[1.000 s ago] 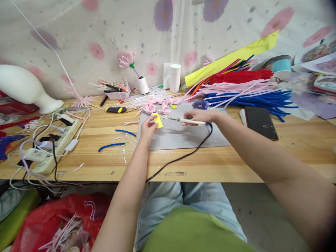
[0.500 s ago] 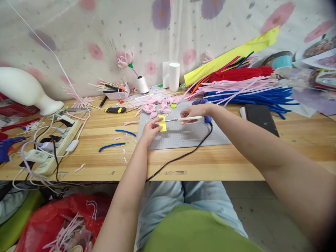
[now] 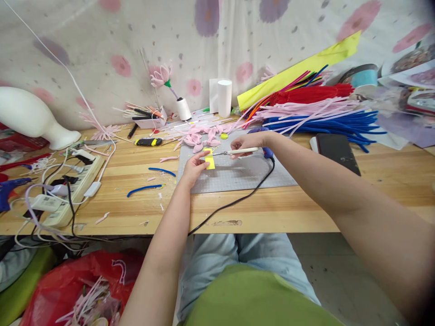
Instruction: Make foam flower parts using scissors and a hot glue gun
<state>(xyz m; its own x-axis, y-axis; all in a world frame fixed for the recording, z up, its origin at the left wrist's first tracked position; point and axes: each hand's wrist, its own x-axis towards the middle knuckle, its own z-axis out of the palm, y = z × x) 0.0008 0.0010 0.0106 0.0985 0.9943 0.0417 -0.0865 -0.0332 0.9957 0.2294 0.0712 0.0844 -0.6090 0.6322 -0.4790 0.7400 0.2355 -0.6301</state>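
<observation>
My left hand (image 3: pixel 193 169) pinches a small yellow piece (image 3: pixel 210 159) and holds it low over the grey mat (image 3: pixel 238 174). My right hand (image 3: pixel 247 143) grips a white-handled hot tool (image 3: pixel 238 151) with a thin metal tip. The tip points left and meets the yellow piece. A black cord (image 3: pixel 234 201) runs from the tool's handle over the table's front edge. Pink petal shapes (image 3: pixel 200 137) lie just beyond both hands.
A power strip (image 3: pixel 64 190) with tangled cables lies at the left, near a white foam head (image 3: pixel 30 118). Bundles of blue, pink and red pipe cleaners (image 3: pixel 319 113) fill the back right. A black phone (image 3: pixel 336 151) lies at the right. Two blue pipe-cleaner pieces (image 3: pixel 149 181) lie left of the mat.
My left hand lowered the yellow piece toward the mat. My right hand moved left, bringing the tool's tip onto the yellow piece.
</observation>
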